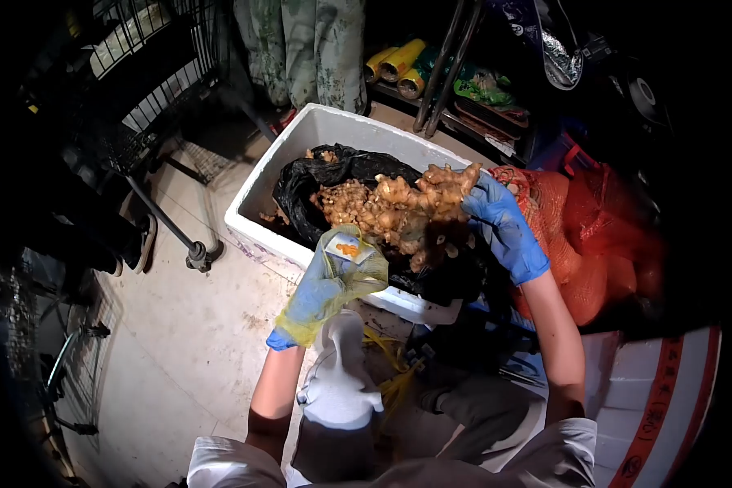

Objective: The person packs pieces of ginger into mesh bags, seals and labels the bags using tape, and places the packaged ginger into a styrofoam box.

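My right hand (504,224), in a blue glove, grips a large knobbly piece of ginger (431,191) by its right end, above the white foam box (256,183). The box holds an open black plastic bag (297,191) with more ginger (346,203) heaped in it. My left hand (313,285), also blue-gloved, is at the box's near edge. Around it is a yellow mesh bag (370,272) with a small label (347,248) showing orange ginger. The left fingertips are partly hidden by mesh and label.
Red mesh sacks (573,236) stand right of the box. A wire cart (199,252) is at the left, with another person's shoe (144,244) nearby. Yellow rolls (403,61) lie behind. A white foam box with red tape (655,415) sits at lower right.
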The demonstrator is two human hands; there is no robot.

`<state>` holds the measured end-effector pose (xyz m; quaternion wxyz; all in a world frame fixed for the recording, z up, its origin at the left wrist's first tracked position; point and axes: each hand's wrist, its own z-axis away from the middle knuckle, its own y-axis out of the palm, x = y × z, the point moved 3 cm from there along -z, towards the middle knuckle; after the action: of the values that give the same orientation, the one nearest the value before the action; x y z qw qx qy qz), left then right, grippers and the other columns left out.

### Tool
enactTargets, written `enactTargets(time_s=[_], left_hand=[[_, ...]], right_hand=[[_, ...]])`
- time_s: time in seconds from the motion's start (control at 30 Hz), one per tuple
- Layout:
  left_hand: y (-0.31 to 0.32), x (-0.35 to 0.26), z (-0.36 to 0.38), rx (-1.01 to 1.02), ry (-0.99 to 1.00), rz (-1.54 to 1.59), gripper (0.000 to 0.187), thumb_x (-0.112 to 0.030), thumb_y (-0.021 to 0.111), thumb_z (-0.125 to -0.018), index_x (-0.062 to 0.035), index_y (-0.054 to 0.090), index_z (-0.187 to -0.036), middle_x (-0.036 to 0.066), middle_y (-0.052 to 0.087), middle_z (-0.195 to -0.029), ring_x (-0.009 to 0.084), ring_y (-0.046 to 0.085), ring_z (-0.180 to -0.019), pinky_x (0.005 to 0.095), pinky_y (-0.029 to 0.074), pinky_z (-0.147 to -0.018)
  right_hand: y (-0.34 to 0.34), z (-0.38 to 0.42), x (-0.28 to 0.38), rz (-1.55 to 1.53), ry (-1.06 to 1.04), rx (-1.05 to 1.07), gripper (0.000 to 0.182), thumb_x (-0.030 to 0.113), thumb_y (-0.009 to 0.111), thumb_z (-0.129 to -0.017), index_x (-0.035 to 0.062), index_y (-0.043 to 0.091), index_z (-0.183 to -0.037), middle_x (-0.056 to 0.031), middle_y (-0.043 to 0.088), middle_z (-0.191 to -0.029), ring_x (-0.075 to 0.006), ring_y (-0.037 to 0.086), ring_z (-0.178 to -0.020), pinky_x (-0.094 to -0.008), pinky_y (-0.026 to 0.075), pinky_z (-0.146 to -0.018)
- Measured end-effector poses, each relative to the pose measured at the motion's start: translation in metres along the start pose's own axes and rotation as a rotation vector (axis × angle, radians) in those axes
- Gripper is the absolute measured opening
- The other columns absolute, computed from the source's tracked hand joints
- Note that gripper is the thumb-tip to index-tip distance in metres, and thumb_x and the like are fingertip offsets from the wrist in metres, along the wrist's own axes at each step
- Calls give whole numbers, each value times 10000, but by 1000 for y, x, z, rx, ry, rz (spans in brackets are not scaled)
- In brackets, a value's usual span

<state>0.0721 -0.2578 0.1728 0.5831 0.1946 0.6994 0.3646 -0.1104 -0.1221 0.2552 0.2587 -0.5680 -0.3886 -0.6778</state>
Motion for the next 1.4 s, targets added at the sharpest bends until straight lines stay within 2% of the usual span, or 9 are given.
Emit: enactTargets(time_s=[0.3, 0.4, 0.57, 0.63, 0.73, 0.87, 0.9, 1.1, 1.4], left_hand=[[85, -2, 23, 89, 42, 186, 699, -232, 665, -681, -89, 253, -1227, 114, 383, -1191, 275, 446, -1055, 423, 450, -814], [92, 15, 28, -164, -58, 246, 396, -12, 466, -785, -71, 317, -1147, 99, 453, -1061, 232, 508, -962, 368, 481, -773], [112, 41, 28, -168, -29, 202, 359, -12, 474, -784, -62, 356, -1120, 80, 469, -1029, 184, 511, -948, 312, 479, -752], [117, 50, 26, -113, -38, 172, 382, -6, 476, -781, -46, 354, -1140, 68, 475, -1033, 155, 502, -956, 265, 445, -791], [137, 47, 34, -112, -85, 187, 406, 9, 479, -773, -28, 350, -1156, 57, 476, -1048, 138, 498, -950, 236, 418, -808], [140, 34, 41, -173, 73, -60, 448, 30, 509, -753, -51, 355, -1166, 37, 487, -1021, 110, 490, -927, 227, 414, -793], [144, 28, 44, -212, 83, -136, 473, 40, 530, -738, -55, 353, -1167, 43, 489, -997, 101, 500, -890, 215, 428, -750], [154, 8, 56, -326, 58, -392, 515, 37, 581, -704, -35, 345, -1156, 55, 505, -933, 104, 535, -786, 194, 455, -653], [140, 16, 49, -317, -145, -388, 270, -51, 605, -707, -35, 483, -947, 21, 533, -829, 70, 522, -671, 174, 433, -575]], right_hand=[[36, 63, 22, 79, -75, 53, 398, 95, 588, -712, -15, 434, -1063, -57, 537, -932, -116, 513, -862, -227, 413, -743], [44, 87, 24, 156, -80, -19, 408, 76, 584, -702, 4, 430, -1073, -66, 524, -1008, -135, 505, -922, -235, 393, -807], [25, 142, 34, 291, 83, -150, 324, 101, 579, -730, 24, 467, -1024, -19, 539, -900, -77, 526, -680, -237, 444, -524], [3, 156, 12, 195, -145, -50, 319, 108, 578, -736, 24, 472, -1024, -12, 529, -898, -79, 513, -733, -220, 432, -614], [8, 176, 27, -153, -17, -56, 385, 83, 580, -718, 19, 446, -1073, -27, 501, -945, -104, 495, -857, -217, 408, -751], [6, 187, 35, 431, -529, -416, 438, 114, 635, -653, 31, 473, -1052, -59, 469, -985, -143, 477, -886, -261, 402, -759], [21, 191, 53, 932, -720, -342, 404, 89, 635, -658, 41, 488, -1031, -58, 496, -933, -163, 503, -828, -259, 415, -717], [43, 169, 48, 1628, -648, 183, 515, 166, 650, -586, 116, 527, -1083, -91, 539, -891, -249, 502, -761, -333, 406, -673], [30, 175, 25, 1383, -913, 117, 413, 144, 616, -654, 110, 544, -1059, -91, 538, -854, -263, 503, -823, -344, 406, -723]])
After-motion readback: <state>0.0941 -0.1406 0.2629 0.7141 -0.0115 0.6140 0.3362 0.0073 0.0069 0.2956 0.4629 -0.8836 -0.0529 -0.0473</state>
